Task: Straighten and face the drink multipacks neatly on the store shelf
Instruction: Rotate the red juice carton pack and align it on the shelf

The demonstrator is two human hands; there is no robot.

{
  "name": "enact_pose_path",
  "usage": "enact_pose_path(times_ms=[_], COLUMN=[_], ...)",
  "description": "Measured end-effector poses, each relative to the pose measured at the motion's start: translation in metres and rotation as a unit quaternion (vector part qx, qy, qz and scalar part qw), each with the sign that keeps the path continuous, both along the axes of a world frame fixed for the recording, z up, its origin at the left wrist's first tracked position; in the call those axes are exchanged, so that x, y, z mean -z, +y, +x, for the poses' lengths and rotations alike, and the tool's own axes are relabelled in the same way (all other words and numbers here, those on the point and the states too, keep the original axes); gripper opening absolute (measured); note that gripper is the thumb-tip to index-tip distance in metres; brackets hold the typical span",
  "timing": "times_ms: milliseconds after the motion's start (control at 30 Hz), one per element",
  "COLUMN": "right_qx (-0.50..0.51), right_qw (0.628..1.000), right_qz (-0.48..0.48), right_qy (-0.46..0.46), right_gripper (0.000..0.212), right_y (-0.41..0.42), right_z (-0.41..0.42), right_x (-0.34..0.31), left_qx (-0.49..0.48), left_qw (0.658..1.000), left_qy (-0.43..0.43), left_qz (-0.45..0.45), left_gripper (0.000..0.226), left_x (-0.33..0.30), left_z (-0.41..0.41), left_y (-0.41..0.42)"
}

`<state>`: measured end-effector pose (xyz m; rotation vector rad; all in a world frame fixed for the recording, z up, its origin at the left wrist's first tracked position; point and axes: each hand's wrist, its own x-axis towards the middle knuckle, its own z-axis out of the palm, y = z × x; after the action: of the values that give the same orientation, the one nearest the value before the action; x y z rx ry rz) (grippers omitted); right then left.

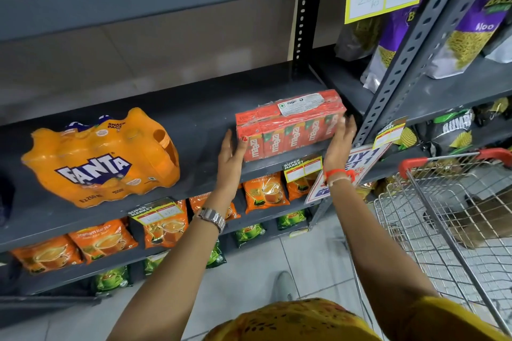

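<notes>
A red shrink-wrapped Maaza juice-box multipack (291, 126) stands at the right end of the grey shelf (194, 119), its labels facing out and its row slightly angled. My left hand (231, 159) presses flat against its left end, thumb on the front corner. My right hand (339, 140) cups its right end. Together the two hands clamp the pack. Further left on the same shelf lies an orange Fanta bottle multipack (99, 158), logo facing out, with neither hand touching it.
A slotted grey upright (410, 44) rises just right of the Maaza pack. A wire shopping cart (448, 219) with red handles stands at the right. Tea pouches (105, 241) fill the lower shelves; price tags (302, 167) hang on the shelf edge. Snack bags (471, 19) sit in the neighbouring bay.
</notes>
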<state>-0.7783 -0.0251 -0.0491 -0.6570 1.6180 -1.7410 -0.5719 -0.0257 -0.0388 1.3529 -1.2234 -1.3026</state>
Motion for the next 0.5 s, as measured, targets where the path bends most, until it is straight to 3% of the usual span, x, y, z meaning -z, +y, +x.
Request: enact_pose_path(times_ms=[167, 233, 300, 333, 367, 400, 500], right_qx=[0.054, -0.006, -0.134, -0.116, -0.054, -0.016, -0.087], right_qw=[0.998, 0.993, 0.956, 0.965, 0.988, 0.997, 0.991], right_qz=[-0.011, 0.093, 0.254, 0.233, 0.141, 0.057, -0.087], right_qy=[-0.004, -0.070, -0.065, -0.029, 0.023, 0.055, 0.053], right_gripper=[0.047, 0.022, 0.021, 0.014, 0.009, 0.017, 0.015], right_y=[0.022, 0.036, 0.055, 0.056, 0.052, 0.048, 0.046], right_z=[0.047, 0.065, 0.096, 0.113, 0.130, 0.148, 0.211], right_x=[0.003, 0.022, 0.026, 0.027, 0.026, 0.018, -0.013], left_qx=[-0.110, -0.209, -0.332, -0.388, -0.431, -0.453, -0.508], left_qw=[0.992, 0.974, 0.939, 0.916, 0.893, 0.878, 0.835], left_qy=[0.015, 0.021, 0.008, 0.003, 0.006, 0.011, 0.004], left_qz=[-0.057, -0.086, -0.094, -0.103, -0.127, -0.155, -0.211], left_gripper=[0.038, 0.027, 0.025, 0.023, 0.016, 0.008, 0.011], left_x=[0.007, 0.021, 0.033, 0.036, 0.032, 0.027, 0.007], left_z=[0.030, 0.055, 0.087, 0.107, 0.125, 0.144, 0.200], left_y=[0.038, 0.057, 0.071, 0.076, 0.079, 0.080, 0.077])
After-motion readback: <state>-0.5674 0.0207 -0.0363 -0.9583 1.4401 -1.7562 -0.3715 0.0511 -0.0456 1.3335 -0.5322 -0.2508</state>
